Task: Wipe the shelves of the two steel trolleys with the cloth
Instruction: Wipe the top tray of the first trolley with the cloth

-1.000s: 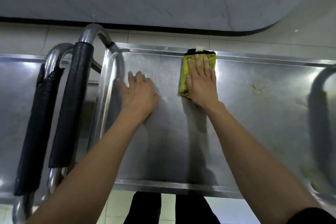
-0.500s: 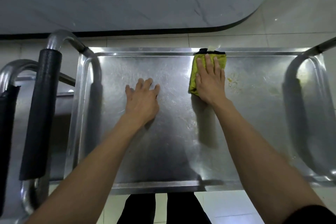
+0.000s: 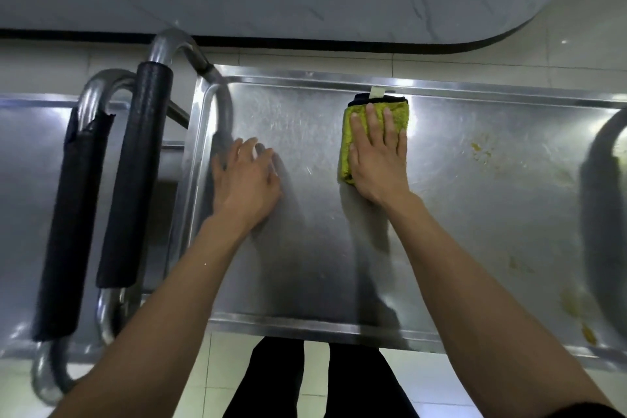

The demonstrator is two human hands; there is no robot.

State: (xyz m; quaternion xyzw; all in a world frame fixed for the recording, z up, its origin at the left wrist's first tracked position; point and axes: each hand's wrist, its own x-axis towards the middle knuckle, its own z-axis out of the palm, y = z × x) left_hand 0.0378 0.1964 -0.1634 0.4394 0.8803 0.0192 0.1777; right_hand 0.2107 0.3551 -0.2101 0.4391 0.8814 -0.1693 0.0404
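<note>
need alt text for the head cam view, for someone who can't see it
A person's right hand presses a folded yellow-green cloth flat on a steel trolley shelf, near its far rim, while the left hand rests flat on the shelf beside it. Yellowish smears mark the shelf further right; two black-padded trolley handles stand at left.

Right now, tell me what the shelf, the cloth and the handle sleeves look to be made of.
Shelf: steel, brushed finish; it shows fine scratches and bright glare. Cloth under the right hand: yellow-green, fuzzy pile, probably microfibre, with a dark edge trim. Handle sleeves: black, matte, finely textured, probably foam or rubber; one is torn at its top end.
</note>
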